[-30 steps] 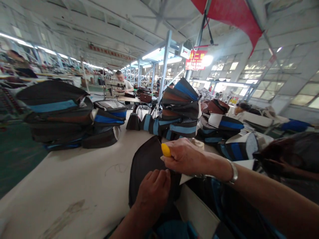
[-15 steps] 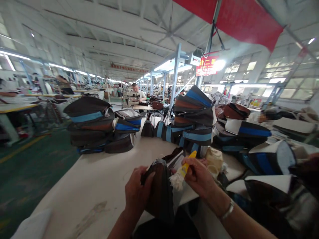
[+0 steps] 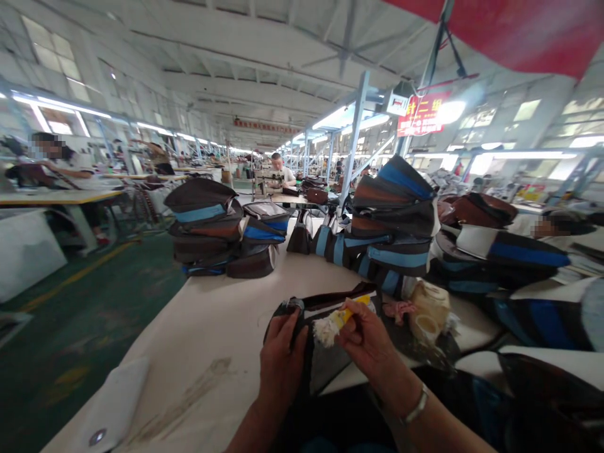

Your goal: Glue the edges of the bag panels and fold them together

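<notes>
My left hand grips the left edge of a dark fabric bag piece, its fingers bent over the rim. The piece lies partly opened toward me, with a pale strip along its upper edge and grey inside showing. Pinched in my right hand is a yellow-handled brush with whitish, clumped bristles. The bristles hang over the open side of the bag piece, just right of my left fingers; whether they touch it I cannot tell. A metal bracelet circles my right wrist.
Right of my hand stands a stained, cut-open plastic jug beside a pink rag. Stacks of dark bags with blue stripes rise at the left and right. A white object lies on the table's left edge. People sit farther off.
My view has swung left. The bag piece has turned and tipped so its inside faces up more, and the brush has moved in over it, closer to my left hand.
</notes>
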Action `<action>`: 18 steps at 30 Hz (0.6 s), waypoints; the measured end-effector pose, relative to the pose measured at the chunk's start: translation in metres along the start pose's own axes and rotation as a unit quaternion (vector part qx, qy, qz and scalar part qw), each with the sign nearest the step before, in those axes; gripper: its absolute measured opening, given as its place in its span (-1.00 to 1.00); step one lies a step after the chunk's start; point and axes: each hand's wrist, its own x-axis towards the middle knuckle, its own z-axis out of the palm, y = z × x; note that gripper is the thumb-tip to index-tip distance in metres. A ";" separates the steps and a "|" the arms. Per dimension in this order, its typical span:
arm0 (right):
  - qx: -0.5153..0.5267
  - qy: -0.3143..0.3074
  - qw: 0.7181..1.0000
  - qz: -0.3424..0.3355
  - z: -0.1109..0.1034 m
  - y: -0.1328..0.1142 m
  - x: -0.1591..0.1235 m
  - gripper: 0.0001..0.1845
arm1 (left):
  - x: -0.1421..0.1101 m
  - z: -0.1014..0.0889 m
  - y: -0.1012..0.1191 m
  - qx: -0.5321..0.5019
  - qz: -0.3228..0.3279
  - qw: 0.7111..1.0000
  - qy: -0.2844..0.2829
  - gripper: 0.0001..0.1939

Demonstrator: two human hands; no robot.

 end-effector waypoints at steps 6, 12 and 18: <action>-0.185 -0.013 0.931 -0.315 0.026 -0.052 -0.010 -0.69 | 0.032 -0.004 0.023 -0.118 -0.031 0.990 -0.076 -0.77; -0.479 -0.127 0.720 -0.485 0.031 -0.041 -0.002 -0.83 | 0.035 -0.001 0.038 -0.146 -0.116 0.979 -0.081 -0.76; -0.560 -0.126 0.595 -0.563 0.025 -0.037 0.009 -0.93 | 0.040 -0.004 0.040 -0.216 -0.180 0.955 -0.098 -0.64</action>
